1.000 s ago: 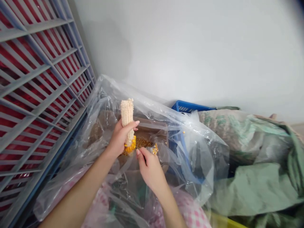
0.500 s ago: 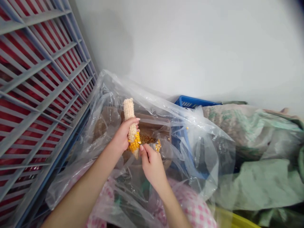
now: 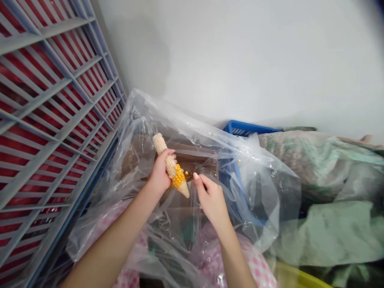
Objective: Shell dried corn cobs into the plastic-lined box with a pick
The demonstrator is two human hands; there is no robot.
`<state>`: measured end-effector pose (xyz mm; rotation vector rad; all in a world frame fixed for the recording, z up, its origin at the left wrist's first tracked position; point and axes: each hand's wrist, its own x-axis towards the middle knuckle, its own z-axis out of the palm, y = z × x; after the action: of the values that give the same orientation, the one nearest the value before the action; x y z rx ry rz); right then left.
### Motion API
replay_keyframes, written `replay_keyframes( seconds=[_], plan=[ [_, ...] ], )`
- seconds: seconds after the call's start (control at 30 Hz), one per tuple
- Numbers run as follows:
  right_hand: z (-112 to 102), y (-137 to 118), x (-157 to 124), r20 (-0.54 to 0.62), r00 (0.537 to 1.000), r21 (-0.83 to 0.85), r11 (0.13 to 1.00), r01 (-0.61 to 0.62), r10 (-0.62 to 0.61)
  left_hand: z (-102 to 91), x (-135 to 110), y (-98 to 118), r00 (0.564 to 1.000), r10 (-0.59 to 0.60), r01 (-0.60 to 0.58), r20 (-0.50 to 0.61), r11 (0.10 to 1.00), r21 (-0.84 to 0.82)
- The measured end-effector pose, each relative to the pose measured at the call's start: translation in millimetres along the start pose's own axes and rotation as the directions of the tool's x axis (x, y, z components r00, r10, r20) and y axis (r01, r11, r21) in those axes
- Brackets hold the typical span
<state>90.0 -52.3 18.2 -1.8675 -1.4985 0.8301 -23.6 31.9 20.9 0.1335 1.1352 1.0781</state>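
My left hand (image 3: 160, 173) is closed round a corn cob (image 3: 170, 165), mostly stripped pale, with a patch of yellow kernels near its lower tip. The cob tilts, bare end up to the left. My right hand (image 3: 210, 197) hovers just right of the cob's tip, fingers loosely curled, thumb up, holding nothing I can make out. Both hands work over a brown cardboard box (image 3: 198, 154) with loose kernels (image 3: 188, 175) inside, wrapped by a clear plastic sheet (image 3: 240, 176).
A grey slatted rack (image 3: 45, 112) with red behind it stands at the left. A blue plastic crate (image 3: 246, 129) sits behind the plastic, green woven sacks (image 3: 324, 208) lie at the right, and a white wall (image 3: 240, 52) rises behind. Pink checked fabric (image 3: 252, 264) covers my lap.
The cob tilted from upright to slanting, its tip swinging right and down. My right hand came off the cob and moved a little to the right.
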Motion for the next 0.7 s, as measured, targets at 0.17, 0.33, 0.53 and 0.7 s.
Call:
replay_keyframes(
  seconds=[0.17, 0.33, 0.53, 0.7],
  plan=[
    [-13.7, -0.6, -6.5, 0.02, 0.999, -0.018, 0.999, 0.05, -0.05, 0.8, -1.4, 15.2, 0.976, 0.063, -0.052, 0.21, 0.997, -0.061],
    [-13.4, -6.6, -12.6, 0.013, 0.978, 0.0, 0.978, 0.207, -0.207, 1.6, -8.4, 21.6, 0.94, 0.102, -0.088, 0.326, 0.994, -0.058],
    [-13.5, -7.7, -13.1, 0.06, 0.969, -0.095, 0.965, 0.244, -0.239, 1.7, -12.4, 26.1, 0.923, 0.186, -0.196, 0.336, 0.981, -0.003],
    [-9.3, -10.7, -15.1, -0.014, 0.97, -0.106, 0.965, 0.241, -0.244, 1.9, -12.4, 21.3, 0.932, 0.156, -0.179, 0.328, 0.983, 0.04]
  ],
)
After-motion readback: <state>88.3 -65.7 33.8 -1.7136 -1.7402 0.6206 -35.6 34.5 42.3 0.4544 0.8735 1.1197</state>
